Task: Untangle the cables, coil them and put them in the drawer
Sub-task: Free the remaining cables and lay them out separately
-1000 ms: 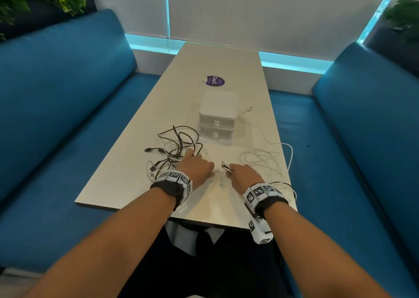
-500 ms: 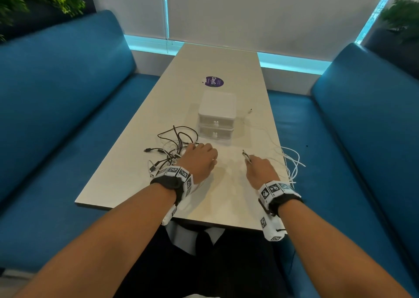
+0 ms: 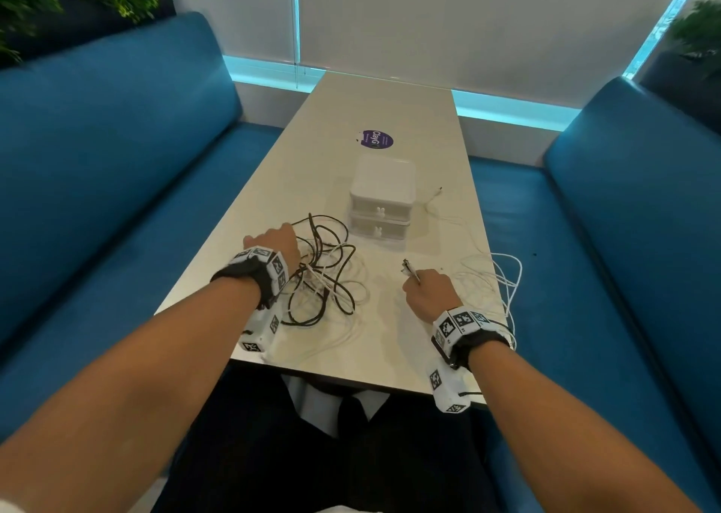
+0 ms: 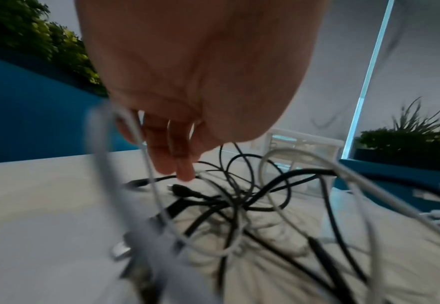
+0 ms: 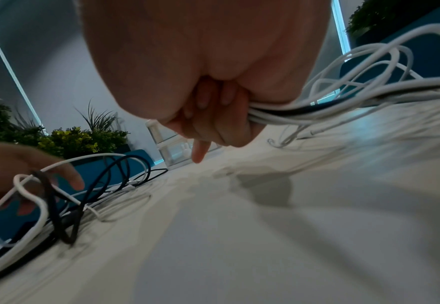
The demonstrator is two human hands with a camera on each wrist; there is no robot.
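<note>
A tangle of black and white cables (image 3: 327, 274) lies on the white table (image 3: 390, 337), left of centre. My left hand (image 3: 273, 245) hangs at its left side with its fingers (image 4: 177, 156) fairly straight, the tips touching a black cable (image 4: 226, 201); a white strand crosses them. My right hand (image 3: 427, 294) grips a bundle of white cables (image 5: 291, 115) with one black strand in it. Plug ends (image 3: 409, 270) stick out above the fist. The bundle's loops (image 3: 503, 278) trail over the table's right edge. The white two-drawer box (image 3: 380, 200) stands behind, both drawers closed.
Blue benches (image 3: 117, 184) run along both sides of the table. A purple sticker (image 3: 376, 140) lies beyond the box. One white cable end (image 3: 437, 192) rests right of the box. Near me the table ends at an edge (image 3: 351, 380).
My left hand has moved left, and the tangle now spreads wider and nearer to me. My right hand has drawn the white bundle to the right, apart from the tangle.
</note>
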